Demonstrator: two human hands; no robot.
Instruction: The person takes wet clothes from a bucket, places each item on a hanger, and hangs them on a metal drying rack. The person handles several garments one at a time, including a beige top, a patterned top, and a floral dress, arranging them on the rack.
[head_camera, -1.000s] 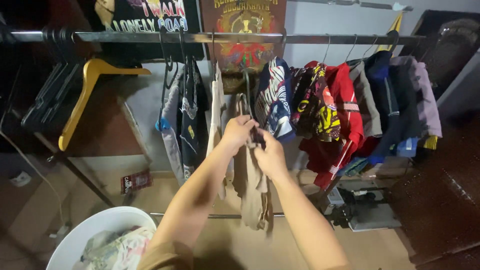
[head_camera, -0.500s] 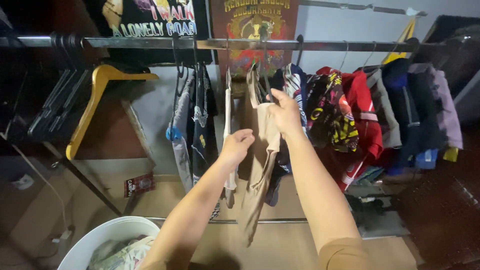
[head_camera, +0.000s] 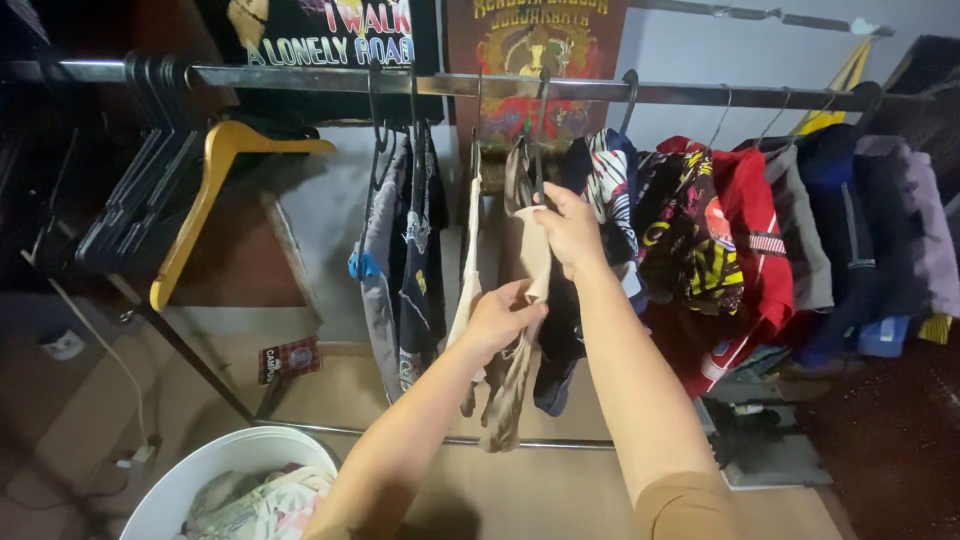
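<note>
Hands: L (head_camera: 500, 320) + R (head_camera: 570, 228) gripping tan garment (head_camera: 525, 260).

Shiny metal rail (head_camera: 700, 94), limp matt beige cloth garment (head_camera: 528, 262), smooth yellow wooden hanger (head_camera: 205, 190), glossy white plastic tub (head_camera: 200, 470).

Hanging a tan garment on the rail

My right hand (head_camera: 572, 232) pinches the tan garment (head_camera: 525, 290) near its hanger; my left hand (head_camera: 500, 320) grips the cloth lower down. A white basket (head_camera: 215, 465) of laundry sits near left, below the metal rail (head_camera: 300, 78).
</note>
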